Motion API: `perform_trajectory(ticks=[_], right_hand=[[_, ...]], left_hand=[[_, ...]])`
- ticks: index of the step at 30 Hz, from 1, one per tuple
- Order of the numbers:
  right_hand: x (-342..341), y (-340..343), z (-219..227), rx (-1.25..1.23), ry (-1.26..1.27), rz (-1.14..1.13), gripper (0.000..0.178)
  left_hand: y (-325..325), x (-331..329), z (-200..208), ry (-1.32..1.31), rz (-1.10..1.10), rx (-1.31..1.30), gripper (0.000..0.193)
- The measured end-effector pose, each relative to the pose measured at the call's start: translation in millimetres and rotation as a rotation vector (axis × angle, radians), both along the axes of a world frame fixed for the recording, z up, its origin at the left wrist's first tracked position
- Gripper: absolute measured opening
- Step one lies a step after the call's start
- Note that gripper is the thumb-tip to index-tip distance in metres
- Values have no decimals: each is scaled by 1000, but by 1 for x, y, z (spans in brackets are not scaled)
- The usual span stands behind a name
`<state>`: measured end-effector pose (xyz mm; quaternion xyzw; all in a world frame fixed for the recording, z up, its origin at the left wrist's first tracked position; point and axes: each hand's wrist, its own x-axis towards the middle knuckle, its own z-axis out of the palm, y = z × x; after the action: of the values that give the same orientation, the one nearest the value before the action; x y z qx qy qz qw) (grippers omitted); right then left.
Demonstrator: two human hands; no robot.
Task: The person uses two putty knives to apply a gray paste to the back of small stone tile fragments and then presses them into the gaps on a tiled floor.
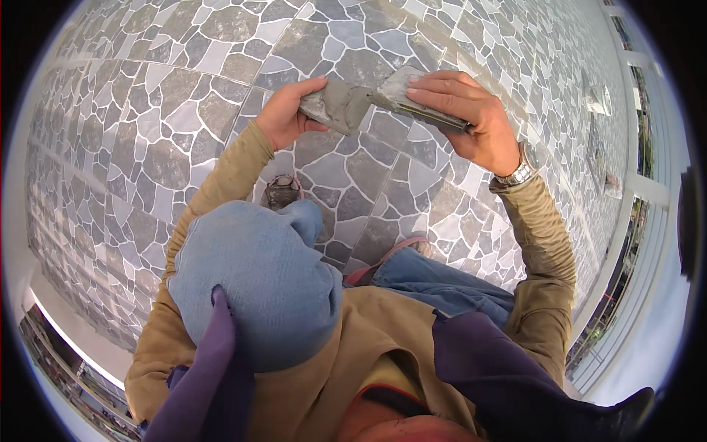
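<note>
My left hand (286, 114) is closed on the left end of a small flat grey slab (314, 110), thumb on the far edge and fingers on the near edge. A lump of wet grey mortar (345, 104) covers its top. My right hand (482, 118) grips a mortar-smeared, block-shaped tool (401, 87) with a thin dark edge and a yellowish line along its side; its exact kind cannot be made out. The tool's left end touches the mortar. Both things are above the stone-patterned floor.
Grey stone-patterned tiles with white joints (169, 110) spread all around. My bent knee in blue jeans (250, 272) rises between my arms. One shoe (283, 191) is ahead of it, another (420, 247) to the right. A pale railing (648, 190) runs along the right side.
</note>
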<state>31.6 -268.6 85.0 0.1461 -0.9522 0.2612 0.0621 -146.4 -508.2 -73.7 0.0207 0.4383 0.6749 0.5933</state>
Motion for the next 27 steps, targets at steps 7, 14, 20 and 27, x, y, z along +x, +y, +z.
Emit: perform_trajectory(ticks=[7,14,20,27], right_hand=[[-20,-30,-24,171,-46,175,57],[-73,19,-48,-465,-676,-189,37],[-200,70,-121,-1186,-503,-573,35],[-371,99,-221,294,25,-307,44]], left_hand=[[6,-14,3,94,-88,-12,35],[-35,-75,-21,135,216,-1,33],[-69,11,-85,-291,225,9,38],[-83,85,-133,-637,108,133,42]])
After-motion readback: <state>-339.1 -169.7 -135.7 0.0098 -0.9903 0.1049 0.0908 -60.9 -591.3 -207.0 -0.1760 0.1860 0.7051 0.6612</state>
